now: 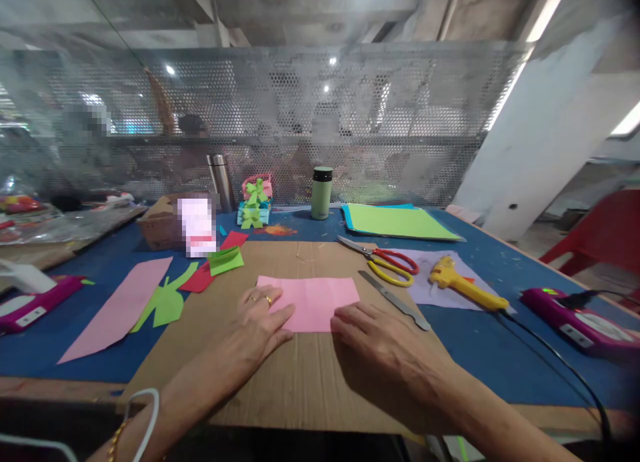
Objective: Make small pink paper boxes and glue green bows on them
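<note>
My blue-topped bench (470, 362) carries a broad sheet of brown cardboard (300, 399). Beyond its far right corner lies a stack of green and blue sheets (400, 222); to its left, a long pale-pink strip (120, 309). At right, a yellow glue gun (473, 293) rests on a lilac sheet (423, 292). Red-and-yellow-handled scissors (371, 253) and, smaller, a metal blade (397, 302) lie just beyond my right hand, the nearest obstacles to it. The pink paper (313, 302), a wide rectangle with faint creases running from far to near edge, lies flat on the cardboard before me. My left grip (263, 317) is unclenched, fingers loosely spread over the paper's left end, thumb at its near edge. My right grip (370, 332), also relaxed, rests its fingertips on the near right corner; its thumb is hidden.
</note>
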Motion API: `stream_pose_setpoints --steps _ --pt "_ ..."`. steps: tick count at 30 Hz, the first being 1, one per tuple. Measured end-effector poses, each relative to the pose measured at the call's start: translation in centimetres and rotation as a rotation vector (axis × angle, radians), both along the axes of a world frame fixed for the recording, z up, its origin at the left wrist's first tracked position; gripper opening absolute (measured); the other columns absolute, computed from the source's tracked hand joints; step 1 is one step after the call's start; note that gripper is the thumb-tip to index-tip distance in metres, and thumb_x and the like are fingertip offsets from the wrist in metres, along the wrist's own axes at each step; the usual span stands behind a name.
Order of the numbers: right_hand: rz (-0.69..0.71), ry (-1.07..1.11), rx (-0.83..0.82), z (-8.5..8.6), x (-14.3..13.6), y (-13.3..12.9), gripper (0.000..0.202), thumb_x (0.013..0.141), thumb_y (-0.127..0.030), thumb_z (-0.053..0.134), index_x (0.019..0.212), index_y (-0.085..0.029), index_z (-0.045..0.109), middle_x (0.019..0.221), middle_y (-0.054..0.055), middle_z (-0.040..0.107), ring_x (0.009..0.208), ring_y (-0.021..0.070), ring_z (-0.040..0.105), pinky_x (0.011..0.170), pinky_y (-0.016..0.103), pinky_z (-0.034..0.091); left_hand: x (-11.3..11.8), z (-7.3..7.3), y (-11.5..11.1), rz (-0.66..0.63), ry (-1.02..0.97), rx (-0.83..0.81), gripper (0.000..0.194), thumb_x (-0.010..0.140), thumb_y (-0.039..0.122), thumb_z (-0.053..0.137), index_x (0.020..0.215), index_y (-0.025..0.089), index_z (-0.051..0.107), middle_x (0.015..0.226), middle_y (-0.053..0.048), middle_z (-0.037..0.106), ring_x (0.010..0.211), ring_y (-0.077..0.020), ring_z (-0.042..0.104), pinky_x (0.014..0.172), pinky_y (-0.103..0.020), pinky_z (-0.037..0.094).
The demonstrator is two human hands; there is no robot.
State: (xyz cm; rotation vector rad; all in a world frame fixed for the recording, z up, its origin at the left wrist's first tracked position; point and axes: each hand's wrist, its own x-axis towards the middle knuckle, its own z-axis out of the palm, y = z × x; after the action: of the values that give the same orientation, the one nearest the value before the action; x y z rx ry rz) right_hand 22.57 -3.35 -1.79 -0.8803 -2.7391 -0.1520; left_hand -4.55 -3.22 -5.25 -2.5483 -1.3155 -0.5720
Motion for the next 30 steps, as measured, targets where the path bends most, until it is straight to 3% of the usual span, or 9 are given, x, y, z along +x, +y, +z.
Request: stream_pose_setpoints --steps 3,7,12,16,21,30 --pt "0.007 -0.039 0.023 -0.3 0.0 0.3 0.024 0.095 -0.008 0.042 0.1 -0.018 0.063 0.092 0.009 0.067 0.086 0.0224 0.061 0.075 0.036 0.048 0.4 0.9 -0.4 -0.041 0.021 -0.029 0.017 0.096 0.026 0.056 0.102 0.018 0.07 0.116 -0.012 0.064 0.108 -0.0274 0.056 0.094 -0.045 0.047" --pt "0.012 -0.065 0.018 -0.3 -0.5 0.2 0.018 0.094 -0.009 0.045 0.095 -0.017 0.061 0.087 0.008 0.064 0.079 0.0209 0.057 0.069 0.034 0.043 0.6 1.1 -1.0 -0.082 0.034 -0.073 0.018 0.099 0.018 0.05 0.102 0.018 0.067 0.104 -0.008 0.065 0.098 -0.0232 0.058 0.089 -0.042 0.047" --pt "-0.069 -0.023 0.059 0.2 -1.3 -0.6 0.016 0.093 -0.013 0.045 0.083 -0.018 0.056 0.081 0.006 0.06 0.074 0.0191 0.051 0.066 0.034 0.036 1.4 1.8 -1.4 -0.038 0.075 -0.091 0.019 0.099 0.03 0.053 0.109 0.019 0.066 0.102 -0.008 0.064 0.099 -0.0259 0.057 0.09 -0.045 0.045" --pt "-0.068 -0.04 0.057 -0.1 -1.1 -0.3 0.016 0.096 -0.014 0.045 0.088 -0.017 0.058 0.083 0.006 0.061 0.078 0.0196 0.053 0.067 0.034 0.036 3.1 2.3 -1.3 -0.028 0.121 -0.063 0.017 0.096 0.031 0.058 0.104 0.02 0.068 0.101 -0.009 0.063 0.096 -0.0264 0.057 0.085 -0.042 0.045" --pt "-0.013 -0.066 0.078 -0.8 0.0 -0.1 0.016 0.096 -0.009 0.046 0.099 -0.015 0.061 0.091 0.009 0.063 0.083 0.0202 0.056 0.07 0.033 0.04 3.7 1.9 -1.1 -0.093 0.108 -0.022 0.016 0.097 0.027 0.056 0.094 0.016 0.067 0.1 -0.009 0.064 0.094 -0.0247 0.056 0.084 -0.04 0.043" --pt "-0.039 0.111 0.067 -1.3 0.0 0.3 0.018 0.097 -0.016 0.048 0.088 -0.019 0.063 0.088 0.006 0.061 0.082 0.0187 0.053 0.079 0.036 0.04 1.9 0.6 -0.6 -0.053 0.075 -0.005 0.023 0.1 0.017 0.047 0.09 0.018 0.067 0.095 -0.007 0.063 0.089 -0.0215 0.054 0.083 -0.038 0.039"
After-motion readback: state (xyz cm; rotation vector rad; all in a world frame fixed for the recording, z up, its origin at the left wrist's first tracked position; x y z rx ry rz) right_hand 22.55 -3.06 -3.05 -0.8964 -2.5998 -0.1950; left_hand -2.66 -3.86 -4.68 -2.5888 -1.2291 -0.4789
